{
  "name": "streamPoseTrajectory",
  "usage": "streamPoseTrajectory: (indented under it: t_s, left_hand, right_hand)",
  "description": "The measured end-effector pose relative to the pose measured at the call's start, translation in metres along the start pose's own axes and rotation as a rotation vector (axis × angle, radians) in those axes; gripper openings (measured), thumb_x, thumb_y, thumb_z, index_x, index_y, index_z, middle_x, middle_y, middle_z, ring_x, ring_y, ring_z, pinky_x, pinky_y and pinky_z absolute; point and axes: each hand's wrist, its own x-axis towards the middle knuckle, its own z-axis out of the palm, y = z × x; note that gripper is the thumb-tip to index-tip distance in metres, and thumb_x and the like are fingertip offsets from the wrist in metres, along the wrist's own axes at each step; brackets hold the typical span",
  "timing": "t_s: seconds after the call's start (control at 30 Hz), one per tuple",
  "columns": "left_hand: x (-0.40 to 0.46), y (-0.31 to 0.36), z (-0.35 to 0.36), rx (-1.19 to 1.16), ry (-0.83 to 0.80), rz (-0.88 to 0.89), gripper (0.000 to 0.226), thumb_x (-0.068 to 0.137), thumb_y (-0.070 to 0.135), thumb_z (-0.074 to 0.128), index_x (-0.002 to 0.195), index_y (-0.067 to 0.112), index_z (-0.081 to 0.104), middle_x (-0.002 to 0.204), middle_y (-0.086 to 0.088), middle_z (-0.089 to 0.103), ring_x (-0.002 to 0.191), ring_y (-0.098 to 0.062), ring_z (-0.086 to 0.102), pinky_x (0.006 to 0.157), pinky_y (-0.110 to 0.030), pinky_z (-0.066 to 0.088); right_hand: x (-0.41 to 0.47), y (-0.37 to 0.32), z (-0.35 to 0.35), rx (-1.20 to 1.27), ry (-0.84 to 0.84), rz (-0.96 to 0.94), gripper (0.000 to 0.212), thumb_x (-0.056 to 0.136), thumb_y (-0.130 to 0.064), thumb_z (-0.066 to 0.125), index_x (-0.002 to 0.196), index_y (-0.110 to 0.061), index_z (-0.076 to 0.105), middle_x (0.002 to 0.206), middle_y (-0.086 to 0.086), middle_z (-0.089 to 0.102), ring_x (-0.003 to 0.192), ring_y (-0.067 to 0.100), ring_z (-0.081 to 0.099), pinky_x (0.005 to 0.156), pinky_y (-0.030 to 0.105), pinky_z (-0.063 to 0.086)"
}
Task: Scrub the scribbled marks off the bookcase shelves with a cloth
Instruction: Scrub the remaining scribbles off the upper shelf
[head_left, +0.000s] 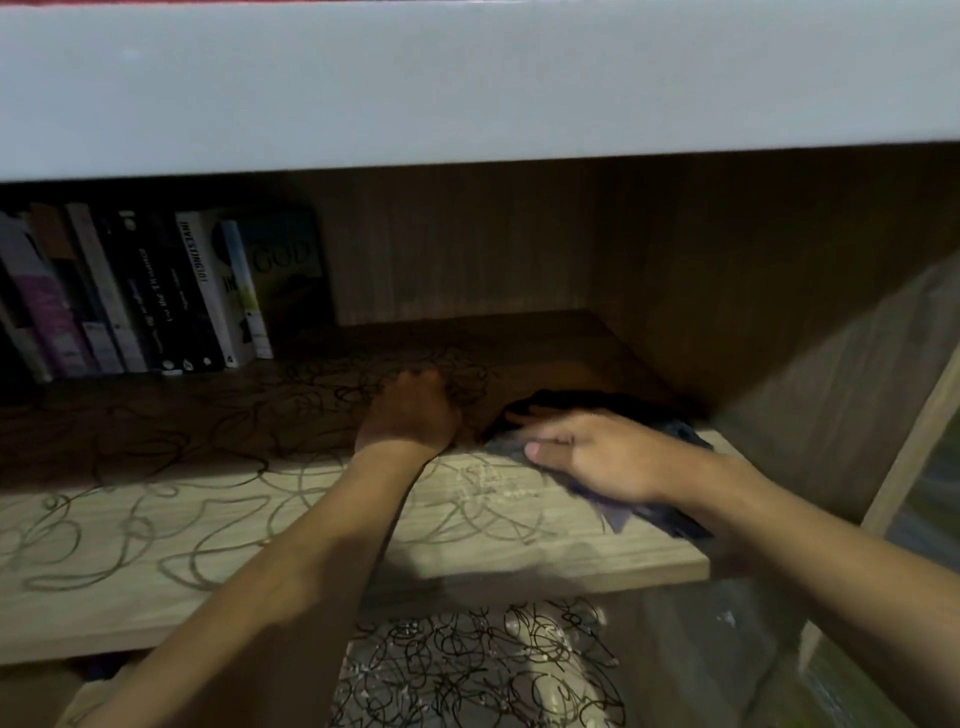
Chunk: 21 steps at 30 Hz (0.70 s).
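A wooden bookcase shelf (156, 551) runs across the view, covered in looping black scribbled marks (218, 525). My right hand (587, 457) lies flat on a dark blue cloth (649, 514) near the shelf's right end, fingers stretched out and pressing it down; the hand is motion-blurred. My left hand (410, 415) rests on the shelf further back, in shadow, with its fingers bent down against the wood and nothing in it. A smeared, paler patch (493, 483) lies just left of the cloth.
A row of upright books (156, 296) fills the back left of the shelf. The white shelf edge (467, 88) above hangs close overhead. The bookcase side panel (810, 395) closes the right end. A lower shelf (467, 670) carries dense black scribbles.
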Motion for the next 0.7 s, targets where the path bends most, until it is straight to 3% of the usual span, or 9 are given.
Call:
streamPoseTrajectory:
  t_s: [0.1, 0.3, 0.4, 0.5, 0.63, 0.7]
  left_hand:
    - [-0.006, 0.001, -0.002, -0.015, -0.029, -0.024, 0.037, 0.088, 0.020, 0.049, 0.122, 0.009, 0.059, 0.123, -0.023, 0.055, 0.113, -0.040, 0.053, 0.089, -0.038, 0.045]
    - [-0.016, 0.003, -0.005, -0.001, -0.051, -0.041, 0.039, 0.089, 0.021, 0.048, 0.125, 0.010, 0.057, 0.126, -0.022, 0.054, 0.115, -0.039, 0.053, 0.091, -0.037, 0.044]
    - [-0.021, 0.004, -0.007, 0.002, -0.048, -0.036, 0.041, 0.089, 0.019, 0.047, 0.129, 0.013, 0.055, 0.126, -0.021, 0.054, 0.114, -0.038, 0.053, 0.089, -0.037, 0.043]
    - [-0.023, 0.004, -0.006, -0.005, -0.045, -0.027, 0.040, 0.089, 0.021, 0.049, 0.128, 0.015, 0.057, 0.124, -0.019, 0.056, 0.112, -0.038, 0.055, 0.087, -0.036, 0.045]
    - [-0.022, 0.003, -0.007, -0.005, -0.038, -0.024, 0.039, 0.089, 0.022, 0.051, 0.125, 0.011, 0.058, 0.123, -0.021, 0.057, 0.112, -0.039, 0.054, 0.088, -0.037, 0.045]
    - [-0.024, 0.003, -0.007, -0.005, -0.035, -0.017, 0.037, 0.089, 0.021, 0.050, 0.123, 0.010, 0.058, 0.122, -0.021, 0.057, 0.111, -0.039, 0.054, 0.086, -0.037, 0.045]
  right_hand:
    - [0.022, 0.011, -0.006, -0.080, 0.045, -0.013, 0.038, 0.103, -0.029, 0.038, 0.140, -0.028, 0.047, 0.150, -0.003, 0.040, 0.134, 0.018, 0.039, 0.096, 0.017, 0.027]
    - [-0.033, 0.002, 0.004, -0.066, 0.080, -0.011, 0.036, 0.100, -0.043, 0.038, 0.135, -0.044, 0.048, 0.142, -0.015, 0.047, 0.132, 0.012, 0.041, 0.108, 0.038, 0.035]
    - [-0.012, 0.021, -0.019, -0.112, 0.065, 0.106, 0.038, 0.102, -0.042, 0.034, 0.137, -0.040, 0.046, 0.145, -0.008, 0.044, 0.133, 0.017, 0.039, 0.109, 0.033, 0.031]
    - [0.004, 0.004, -0.007, -0.137, 0.028, 0.025, 0.043, 0.102, -0.041, 0.031, 0.143, -0.037, 0.039, 0.154, -0.005, 0.032, 0.138, 0.020, 0.032, 0.110, 0.029, 0.025]
    - [-0.034, -0.019, 0.011, -0.118, 0.050, -0.033, 0.040, 0.101, -0.041, 0.036, 0.141, -0.042, 0.040, 0.150, -0.019, 0.034, 0.139, 0.009, 0.029, 0.111, 0.033, 0.024]
    - [-0.039, -0.009, -0.002, -0.021, 0.034, 0.045, 0.037, 0.101, -0.039, 0.038, 0.137, -0.041, 0.047, 0.134, -0.021, 0.052, 0.128, 0.008, 0.043, 0.100, 0.028, 0.035]
